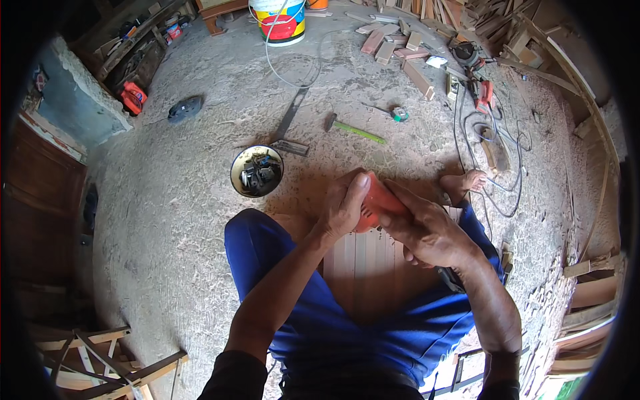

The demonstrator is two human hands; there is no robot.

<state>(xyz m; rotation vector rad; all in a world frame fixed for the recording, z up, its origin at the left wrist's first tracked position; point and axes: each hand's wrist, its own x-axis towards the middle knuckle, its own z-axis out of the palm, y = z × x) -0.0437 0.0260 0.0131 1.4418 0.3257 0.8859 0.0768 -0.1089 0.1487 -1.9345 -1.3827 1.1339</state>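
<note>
Between my hands, above my lap, is a red-orange power tool (383, 200) with vent slots in its housing; its exact kind is hidden by my fingers. My left hand (343, 208) is closed round its left side, thumb laid along the top. From the right, my right hand (432, 230) holds the same tool, fingers curled against the housing. Below it, between my legs, lies a flat wooden panel (360, 260) made of side-by-side strips. A bowl (241, 175) of dark metal parts stands left of my hands.
Ahead on the floor lie a green-handled hammer (360, 132), a tape measure (399, 114) and a long dark metal tool (291, 117). Wood offcuts (417, 79) are scattered at the far right. A red tool (483, 97) and looping cables (460, 140) lie to the right. A colourful bucket (280, 23) stands at the back.
</note>
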